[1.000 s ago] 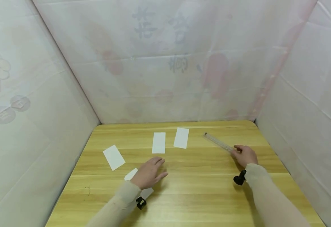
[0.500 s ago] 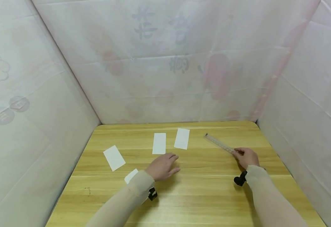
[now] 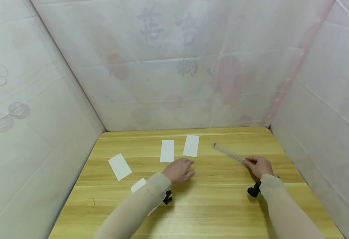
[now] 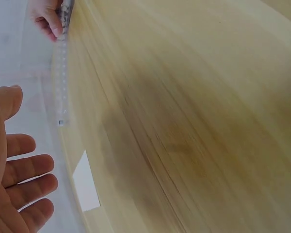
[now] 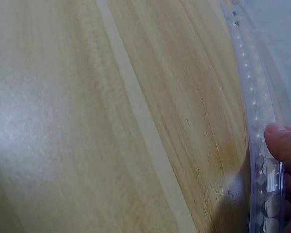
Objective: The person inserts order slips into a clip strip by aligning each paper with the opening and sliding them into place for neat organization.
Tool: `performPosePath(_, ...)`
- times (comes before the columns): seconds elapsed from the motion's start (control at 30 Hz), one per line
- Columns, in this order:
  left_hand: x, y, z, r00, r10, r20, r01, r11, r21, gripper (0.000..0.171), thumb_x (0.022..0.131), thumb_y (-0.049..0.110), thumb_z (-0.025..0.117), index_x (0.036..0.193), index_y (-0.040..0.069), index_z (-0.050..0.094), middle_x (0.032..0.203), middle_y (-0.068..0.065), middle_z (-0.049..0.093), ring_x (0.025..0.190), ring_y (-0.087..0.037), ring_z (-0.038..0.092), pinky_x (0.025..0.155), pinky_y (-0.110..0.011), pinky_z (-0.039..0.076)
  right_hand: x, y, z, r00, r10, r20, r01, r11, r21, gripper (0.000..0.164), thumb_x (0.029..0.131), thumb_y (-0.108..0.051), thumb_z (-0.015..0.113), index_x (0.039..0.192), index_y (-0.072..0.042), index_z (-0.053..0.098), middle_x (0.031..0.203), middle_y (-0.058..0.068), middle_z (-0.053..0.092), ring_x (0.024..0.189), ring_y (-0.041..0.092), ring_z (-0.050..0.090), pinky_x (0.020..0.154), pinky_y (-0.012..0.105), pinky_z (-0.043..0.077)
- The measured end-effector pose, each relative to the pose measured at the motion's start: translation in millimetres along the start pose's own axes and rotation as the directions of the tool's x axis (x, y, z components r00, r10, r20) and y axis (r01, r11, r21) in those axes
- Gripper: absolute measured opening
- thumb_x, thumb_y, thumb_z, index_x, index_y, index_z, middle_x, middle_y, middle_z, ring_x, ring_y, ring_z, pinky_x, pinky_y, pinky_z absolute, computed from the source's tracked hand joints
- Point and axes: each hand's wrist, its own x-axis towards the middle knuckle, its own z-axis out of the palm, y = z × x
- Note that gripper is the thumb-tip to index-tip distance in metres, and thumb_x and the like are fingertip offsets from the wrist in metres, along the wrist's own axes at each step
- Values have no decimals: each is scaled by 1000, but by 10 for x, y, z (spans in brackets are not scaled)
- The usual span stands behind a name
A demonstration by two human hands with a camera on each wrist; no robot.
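My right hand (image 3: 258,166) pinches one end of a long, narrow, clear plastic strip (image 3: 229,153) at the right of the table. In the right wrist view the clear strip (image 5: 254,107) shows a row of round shapes along its length, with the thumb on it. Its far end has a small dark mark and points to the left. Over the middle of the table, my left hand (image 3: 178,170) is held with fingers extended and nothing in it. Nearest to it lie two white paper cards, one at the back middle (image 3: 167,151) and another card (image 3: 191,146) beside it.
A further white card (image 3: 120,167) lies at the left of the wooden table (image 3: 210,205). Two more white pieces, one being a partly covered card (image 3: 137,185), show beside the left sleeve. Pale fabric walls (image 3: 174,83) enclose the table's back and sides.
My left hand has moved right and slightly away from me, off the near-left cards. The right hand keeps its grip; the strip's far end has swung slightly left and down.
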Motion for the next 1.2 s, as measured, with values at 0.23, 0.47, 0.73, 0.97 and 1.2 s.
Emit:
performPosePath(0.23,189,112,17,1000,-15,17,15,999,38,60,101,46,42,146,7,39,142,-7,48,128,-20,47,105,-32,37,-33,40,-25,999,0,55,-1,1000,17,41,92,-38,63,116,-4,69,110,18,66,100,37,59,83,52,47)
performPosePath(0.47,460,282,72,1000,11,3,-11,993,121,59,101,47,41,145,7,41,143,-4,46,129,-16,45,105,-27,35,-117,124,-127,995,-37,96,36,999,14,44,92,-41,62,116,-4,68,109,17,65,96,34,60,79,50,48)
performPosePath(0.73,715,516,169,999,35,35,-41,982,184,62,100,49,39,147,8,38,149,-3,39,135,-14,37,108,-25,30,-132,222,-141,992,-44,120,43,999,9,44,90,-44,65,113,-7,70,107,14,66,95,31,60,80,48,48)
performPosePath(0.97,800,567,321,999,47,4,-47,976,213,64,99,52,40,148,12,36,149,-1,39,135,-14,37,109,-27,29,-81,118,-84,984,-84,154,84,996,10,41,88,-43,67,111,-8,71,105,11,68,95,30,62,81,49,48)
performPosePath(1.2,773,579,372,999,36,-9,-32,966,256,61,99,49,42,146,11,39,145,0,42,133,-13,38,109,-28,30,-56,79,-86,976,-107,188,106,994,14,37,87,-41,70,107,-10,72,101,7,68,89,23,61,79,44,50)
